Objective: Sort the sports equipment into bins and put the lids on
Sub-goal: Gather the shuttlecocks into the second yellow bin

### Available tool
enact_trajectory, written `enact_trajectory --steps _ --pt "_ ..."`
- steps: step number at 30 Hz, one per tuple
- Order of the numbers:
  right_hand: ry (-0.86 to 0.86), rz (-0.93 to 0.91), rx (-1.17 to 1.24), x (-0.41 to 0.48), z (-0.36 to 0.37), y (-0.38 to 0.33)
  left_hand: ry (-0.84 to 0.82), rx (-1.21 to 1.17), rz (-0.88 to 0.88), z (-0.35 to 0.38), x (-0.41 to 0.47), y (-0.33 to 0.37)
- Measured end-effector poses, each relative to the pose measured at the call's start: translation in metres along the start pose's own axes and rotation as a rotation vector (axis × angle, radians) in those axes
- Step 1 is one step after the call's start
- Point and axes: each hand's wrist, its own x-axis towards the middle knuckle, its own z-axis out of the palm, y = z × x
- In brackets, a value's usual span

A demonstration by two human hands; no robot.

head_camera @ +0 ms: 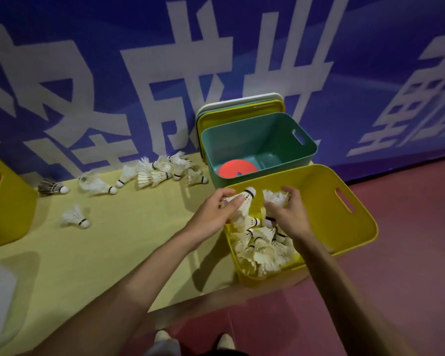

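Head view, contents by container.

- Near yellow bin (324, 188), on the floor at the mat's (108, 253) edge: a heap of white shuttlecocks (262, 250) fills its near half.
- Left hand (216, 214), over this bin's left rim: fingers and thumb closed around the feathers of one shuttlecock (245, 199), cork end pointing up and away.
- Right hand (290, 214), above the heap: fingers curled round a tuft of white feathers (275, 197).
- Teal bin (254, 134), just behind the yellow one: an orange-red disc (235, 169) lies on its floor.
- Stacked lids (242, 109), yellow, teal and white: they stand on edge between the teal bin and the blue wall banner (357, 73).
- Second yellow bin (10, 206), left edge of view: contents not visible.
- Mat: a loose cluster of shuttlecocks (162, 170) lies near the wall, a dark-feathered one (52, 187) to its left, and a single one (75, 218) apart.
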Motion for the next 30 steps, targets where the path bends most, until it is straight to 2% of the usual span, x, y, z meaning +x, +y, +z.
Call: enact_trajectory --steps 3,7,13,23,30 --pt "0.049 -0.013 -0.084 0.000 -0.011 0.002 -0.051 -0.027 -0.006 0.007 -0.002 0.006" --pt "0.036 -0.039 -0.141 0.002 -0.008 -0.003 -0.001 -0.028 0.010 -0.003 -0.003 0.007" --pt "-0.035 -0.146 -0.073 0.003 0.032 -0.035 0.081 -0.024 0.011 -0.046 -0.007 0.000" --pt "-0.263 -0.265 -0.087 0.006 0.167 -0.099 0.296 -0.074 -0.082 -0.163 -0.017 -0.048" --pt "-0.448 -0.197 -0.194 0.003 0.290 -0.124 0.339 0.024 -0.207 -0.271 -0.017 -0.126"
